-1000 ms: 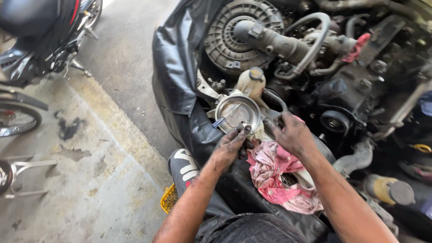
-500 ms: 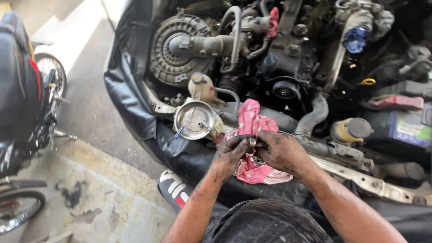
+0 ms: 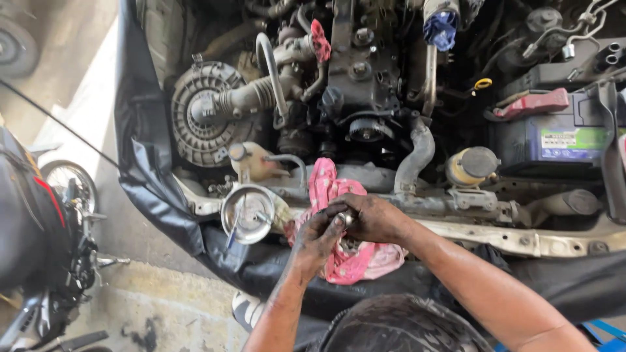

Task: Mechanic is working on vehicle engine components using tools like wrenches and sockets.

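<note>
Your left hand (image 3: 319, 238) & right hand (image 3: 373, 218) pinch a small metal part (image 3: 343, 220), prob. a fitting, over the pink rag (image 3: 339, 257) to catch grime.

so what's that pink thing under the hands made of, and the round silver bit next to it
The pink rag looks like soft woven cloth, printed with small dots: it drapes and creases, with dark stains. The round silver part looks like bare metal with a dull sheen, catching light on its rim. The left hand and right hand meet over the rag around a small shiny piece, probably metal.
</note>
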